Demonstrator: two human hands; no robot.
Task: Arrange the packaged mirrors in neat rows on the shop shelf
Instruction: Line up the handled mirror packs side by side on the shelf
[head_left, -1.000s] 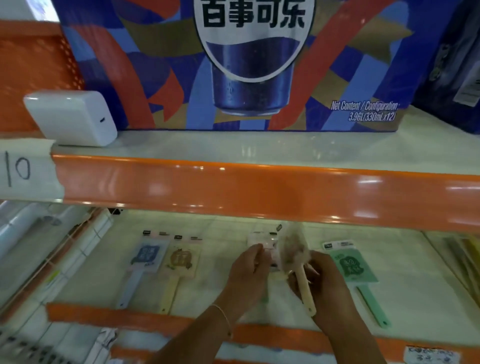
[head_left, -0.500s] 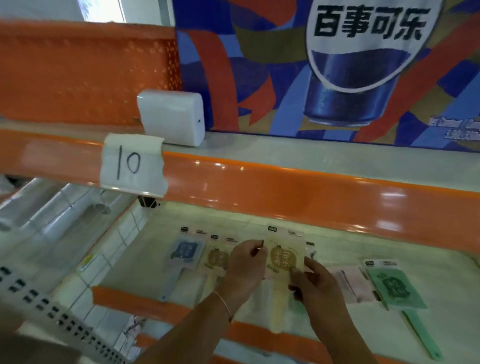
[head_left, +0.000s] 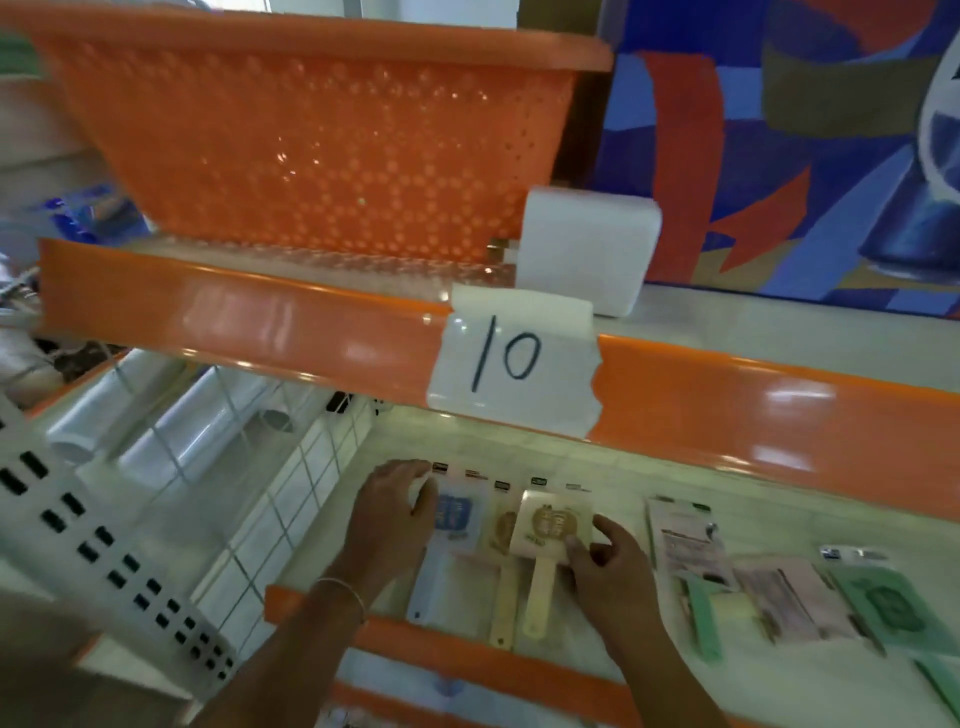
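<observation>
Packaged hand mirrors lie flat on the lower shop shelf (head_left: 597, 470). A blue mirror (head_left: 453, 519) is leftmost, a cream one (head_left: 503, 540) beside it, and a second cream mirror (head_left: 548, 530) partly overlaps that one. My right hand (head_left: 608, 564) pinches the lower right corner of the second cream mirror. My left hand (head_left: 387, 512) rests curved over the left edge of the blue mirror's pack. Further right lie a pink pack (head_left: 685, 540), another pinkish pack (head_left: 784, 597) and green mirrors (head_left: 888, 608).
The orange shelf lip (head_left: 727, 415) above carries a paper tag marked 10 (head_left: 511, 361). An orange perforated basket (head_left: 311, 145), a white box (head_left: 587, 249) and a blue drinks carton (head_left: 810, 156) stand on the upper shelf. A white wire divider (head_left: 291, 499) and plastic rolls (head_left: 171, 436) lie left.
The view has swung left and down. My right hand has laid the cream mirror down beside the other cream one, and my left hand has moved left onto the blue mirror.
</observation>
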